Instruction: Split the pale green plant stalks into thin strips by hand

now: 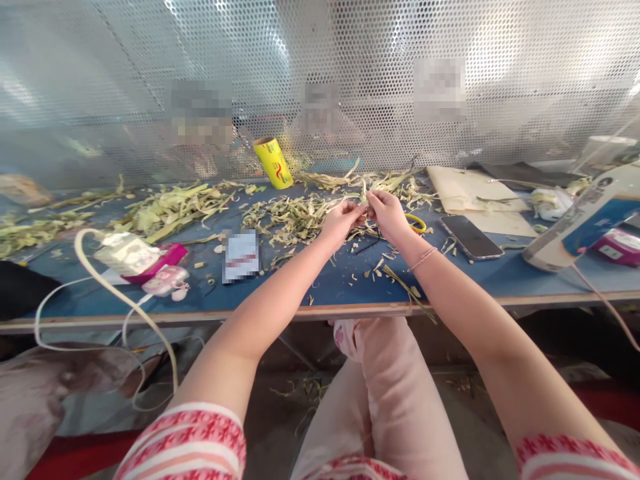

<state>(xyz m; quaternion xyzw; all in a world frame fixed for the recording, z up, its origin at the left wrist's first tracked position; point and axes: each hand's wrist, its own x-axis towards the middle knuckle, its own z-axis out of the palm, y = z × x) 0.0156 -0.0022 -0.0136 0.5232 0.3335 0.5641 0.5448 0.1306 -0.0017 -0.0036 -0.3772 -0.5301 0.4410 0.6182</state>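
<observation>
My left hand [343, 220] and my right hand [387, 212] meet over the blue table with their fingers pinched together. Between the fingertips there seems to be something small, too fine and covered to name. Right behind them lies a heap of pale, dry-looking plant strips [295, 217], curled and tangled. Beside my right wrist rests a yellow ring-shaped item [416, 224], partly hidden by the hand. Small plant scraps [377, 267] are scattered below my hands.
Longer greenish leaves [170, 210] are piled at left. Near them are a tablet-like card [241, 256], a power strip with cables [133, 257] and a yellow tube [273, 163]. A phone [471, 237], cardboard [467, 190] and a large white-blue container [585, 220] stand right. Perforated metal [380, 80] closes the back.
</observation>
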